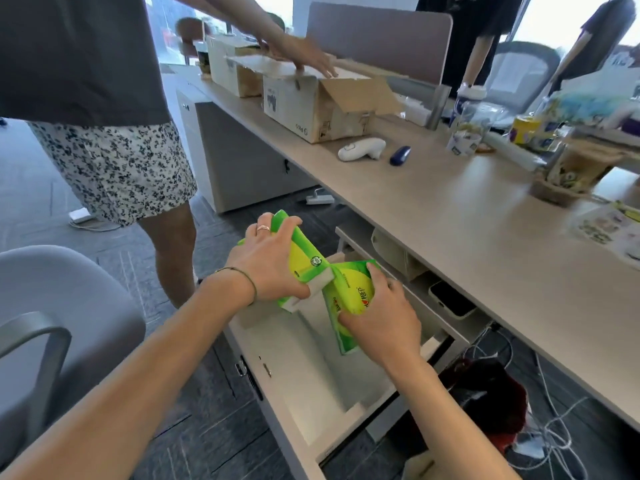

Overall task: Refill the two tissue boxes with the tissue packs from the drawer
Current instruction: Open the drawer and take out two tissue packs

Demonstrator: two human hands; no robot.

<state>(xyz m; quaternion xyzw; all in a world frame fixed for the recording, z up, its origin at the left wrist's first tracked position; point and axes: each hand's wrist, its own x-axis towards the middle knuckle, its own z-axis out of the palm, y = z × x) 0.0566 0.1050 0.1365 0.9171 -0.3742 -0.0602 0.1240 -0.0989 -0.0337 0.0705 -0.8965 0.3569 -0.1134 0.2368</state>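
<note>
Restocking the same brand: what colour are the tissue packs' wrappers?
Green and yellow, on both tissue packs, in the head view.

two green tissue packs (304, 261) (349, 299) tilted above open drawer (311, 368).

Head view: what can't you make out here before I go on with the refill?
- Tissue boxes: none clearly identifiable; the desk's right end is blurred clutter.
- Open drawer: its back is hidden by the left hand, right hand and their two green tissue packs, so remaining packs are unknown.
</note>
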